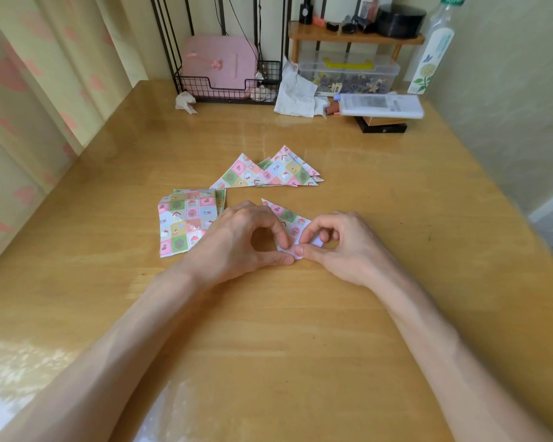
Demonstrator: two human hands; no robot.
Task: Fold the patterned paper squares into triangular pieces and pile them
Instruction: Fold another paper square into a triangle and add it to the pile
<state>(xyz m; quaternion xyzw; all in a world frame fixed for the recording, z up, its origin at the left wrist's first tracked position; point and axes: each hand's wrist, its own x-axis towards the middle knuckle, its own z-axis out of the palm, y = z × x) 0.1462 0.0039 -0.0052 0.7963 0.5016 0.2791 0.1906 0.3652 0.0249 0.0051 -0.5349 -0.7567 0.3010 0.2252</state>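
both forearms reach in over the wooden table point(268, 330). the left hand point(237, 240) and right hand point(345, 247) meet just right of the stack of unfolded squares point(182, 224). their fingers are curled, each thumb and forefinger pinching the near corner of a half-folded paper point(289, 218) that lies on the table. the left hand hides the stack's right edge. beyond the stack, slightly right, lies the pile of folded triangles point(268, 173). far beyond the stack are a wire rack point(224, 90) and a crumpled tissue point(186, 102).
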